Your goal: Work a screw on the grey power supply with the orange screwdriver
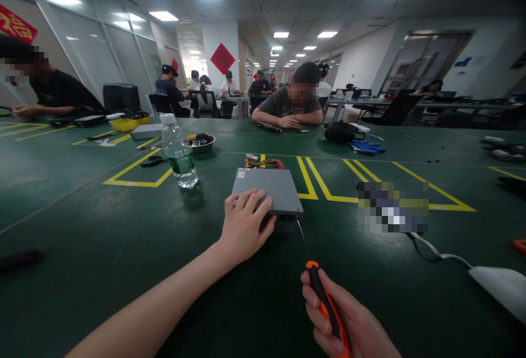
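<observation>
A grey metal computer power supply [278,187] lies flat on the green table in front of me, with a bundle of coloured wires [267,164] behind it. My left hand [245,223] grips its near left part, fingers over the top and thumb against the near side. In my right hand [335,314] is a screwdriver [324,297] with an orange and black handle. Its thin shaft points up and away from me, the tip at the near right corner of the power supply. Whether the tip sits in a screw is too small to tell.
A clear water bottle [179,155] stands left of the power supply, near a metal bowl [202,143] of tools. To the right are a blurred-out object [392,210], a white cable and a white device [499,287]. Blue gloves [367,147] lie farther back. A person [290,100] leans on the far edge.
</observation>
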Demonstrator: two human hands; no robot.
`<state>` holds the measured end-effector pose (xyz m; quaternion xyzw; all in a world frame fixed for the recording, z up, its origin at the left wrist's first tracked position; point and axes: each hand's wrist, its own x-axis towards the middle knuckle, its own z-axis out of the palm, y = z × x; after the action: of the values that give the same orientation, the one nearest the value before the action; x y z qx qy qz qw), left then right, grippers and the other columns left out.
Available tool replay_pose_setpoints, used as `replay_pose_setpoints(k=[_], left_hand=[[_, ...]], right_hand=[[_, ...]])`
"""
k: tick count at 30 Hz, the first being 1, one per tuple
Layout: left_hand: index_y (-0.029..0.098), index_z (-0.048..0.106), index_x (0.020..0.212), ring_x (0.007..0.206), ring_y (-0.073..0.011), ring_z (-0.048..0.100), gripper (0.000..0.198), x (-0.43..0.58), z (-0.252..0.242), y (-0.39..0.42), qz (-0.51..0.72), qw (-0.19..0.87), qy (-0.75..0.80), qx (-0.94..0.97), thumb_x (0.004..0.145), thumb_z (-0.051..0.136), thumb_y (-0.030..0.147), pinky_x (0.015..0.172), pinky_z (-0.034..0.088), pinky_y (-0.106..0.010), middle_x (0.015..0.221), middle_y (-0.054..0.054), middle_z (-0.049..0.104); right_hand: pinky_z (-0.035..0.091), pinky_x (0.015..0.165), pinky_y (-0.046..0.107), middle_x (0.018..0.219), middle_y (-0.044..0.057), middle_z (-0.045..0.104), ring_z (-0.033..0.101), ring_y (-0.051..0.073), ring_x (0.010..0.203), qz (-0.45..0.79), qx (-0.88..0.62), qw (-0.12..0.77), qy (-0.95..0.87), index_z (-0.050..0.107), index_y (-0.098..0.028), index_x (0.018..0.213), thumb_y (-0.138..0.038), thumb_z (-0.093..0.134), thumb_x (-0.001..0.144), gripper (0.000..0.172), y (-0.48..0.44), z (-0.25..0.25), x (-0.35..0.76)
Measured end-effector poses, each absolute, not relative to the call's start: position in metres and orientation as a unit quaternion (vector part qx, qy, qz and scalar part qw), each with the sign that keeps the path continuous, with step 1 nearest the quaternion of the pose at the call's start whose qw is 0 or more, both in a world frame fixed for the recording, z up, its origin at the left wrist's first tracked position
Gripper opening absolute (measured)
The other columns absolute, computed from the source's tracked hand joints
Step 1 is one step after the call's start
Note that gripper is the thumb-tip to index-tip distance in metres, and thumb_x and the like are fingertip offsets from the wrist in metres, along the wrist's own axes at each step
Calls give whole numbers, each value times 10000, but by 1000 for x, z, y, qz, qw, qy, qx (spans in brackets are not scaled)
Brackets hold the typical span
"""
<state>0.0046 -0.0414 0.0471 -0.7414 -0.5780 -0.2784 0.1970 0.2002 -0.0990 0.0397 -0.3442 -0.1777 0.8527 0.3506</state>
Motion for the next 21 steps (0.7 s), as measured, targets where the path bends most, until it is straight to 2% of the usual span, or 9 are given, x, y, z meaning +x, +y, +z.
replay_pose_setpoints(k=[5, 10, 15, 21], left_hand=[[240, 561, 1096, 1131, -264, 466, 281, 5, 47, -41, -284, 198, -575, -741, 851, 474, 347, 904, 290, -440, 1190, -69, 574], [239, 571, 1094, 1120, -267, 473, 289, 5, 47, -41, -287, 203, -572, -741, 839, 493, 349, 899, 297, -443, 1181, -68, 576], [239, 572, 1093, 1123, -267, 469, 289, 5, 46, -41, -288, 200, -573, -740, 842, 488, 354, 907, 293, -443, 1182, -70, 576], [236, 571, 1094, 1123, -265, 472, 286, 5, 45, -41, -289, 202, -572, -741, 843, 488, 346, 901, 295, -445, 1187, -70, 576]], right_hand=[[247, 330, 93, 627, -14, 538, 333, -4, 372, 851, -344, 352, -185, 582, -152, 808, -377, 749, 690, 304, -98, 38, 201], [223, 323, 79, 543, -30, 481, 294, -15, 354, 837, -358, 351, -216, 560, -137, 726, -392, 745, 698, 317, -99, 40, 204], [289, 340, 90, 589, -29, 481, 360, 7, 399, 850, -352, 347, -183, 586, -128, 775, -389, 758, 675, 328, -98, 40, 202], [288, 344, 105, 632, -5, 529, 369, 17, 405, 835, -362, 368, -191, 589, -134, 799, -364, 741, 697, 294, -99, 36, 201]])
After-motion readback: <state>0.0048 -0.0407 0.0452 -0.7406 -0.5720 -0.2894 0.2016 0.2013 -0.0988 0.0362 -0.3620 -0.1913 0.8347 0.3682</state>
